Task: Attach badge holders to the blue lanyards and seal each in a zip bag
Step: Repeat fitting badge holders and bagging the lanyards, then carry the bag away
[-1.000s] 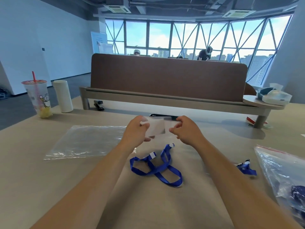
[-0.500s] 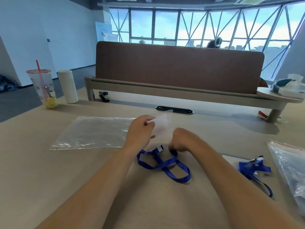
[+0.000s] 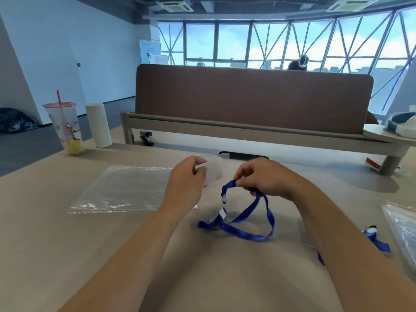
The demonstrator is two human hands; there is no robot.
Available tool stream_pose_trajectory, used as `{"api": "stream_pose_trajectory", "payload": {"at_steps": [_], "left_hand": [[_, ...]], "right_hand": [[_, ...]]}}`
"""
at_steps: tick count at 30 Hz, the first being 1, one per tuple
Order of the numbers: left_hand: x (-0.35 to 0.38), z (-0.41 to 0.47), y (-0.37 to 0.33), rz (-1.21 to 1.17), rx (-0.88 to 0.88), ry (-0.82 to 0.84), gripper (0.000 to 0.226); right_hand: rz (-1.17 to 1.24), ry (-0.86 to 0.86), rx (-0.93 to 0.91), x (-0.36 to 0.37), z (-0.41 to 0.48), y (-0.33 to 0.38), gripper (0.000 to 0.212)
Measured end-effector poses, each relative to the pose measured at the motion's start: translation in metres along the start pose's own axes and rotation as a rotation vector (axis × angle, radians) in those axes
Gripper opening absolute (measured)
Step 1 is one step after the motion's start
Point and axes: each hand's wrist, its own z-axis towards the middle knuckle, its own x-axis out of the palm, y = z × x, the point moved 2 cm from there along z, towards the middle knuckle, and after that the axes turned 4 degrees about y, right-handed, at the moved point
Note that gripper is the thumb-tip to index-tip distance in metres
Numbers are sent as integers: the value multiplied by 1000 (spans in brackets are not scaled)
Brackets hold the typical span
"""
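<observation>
Lanyard [image 3: 243, 235], blue, soft, light, floppy: one end pinched in right hand [image 3: 265, 179] above table [image 3: 67, 255], loop and white clip end trailing on top. Best taken near clip; mid-strap likely to twist. Holder [image 3: 212, 171], clear, thin, probably slippery, pinched by edge in left hand [image 3: 184, 183], near lanyard end, not yet joined. Zip bag [image 3: 126, 190] flat at left; second lanyard [image 3: 378, 242], another bag [image 3: 403, 228] at right.

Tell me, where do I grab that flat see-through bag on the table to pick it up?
Probably pinch the near left corner of the zip bag, coming from your side of the table. It lies flat, so there is nothing to wrap fingers around, and the left hand, holding the badge holder, hides its right end.
</observation>
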Motion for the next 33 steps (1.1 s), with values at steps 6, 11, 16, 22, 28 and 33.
{"api": "stream_pose_trajectory", "payload": {"at_steps": [6,11,16,22,28,33], "left_hand": [[5,-7,-10,70,52,78,18],[7,-10,-17,79,33,157,10],[11,-12,-19,37,-11,294,13],[10,-15,-18,-132,-118,354,25],[8,-17,-20,-332,-162,378,22],[9,-15,-15,-273,-130,394,10]], "right_hand": [[-152,-94,-118,0,1,12,14],[-192,-237,-170,-10,-1,15,9],[-213,-238,-193,-13,-5,20,9],[-192,-223,-193,-14,-5,20,9],[-178,-196,-183,-11,-3,18,8],[-190,-173,-177,-8,-2,16,7]]}}
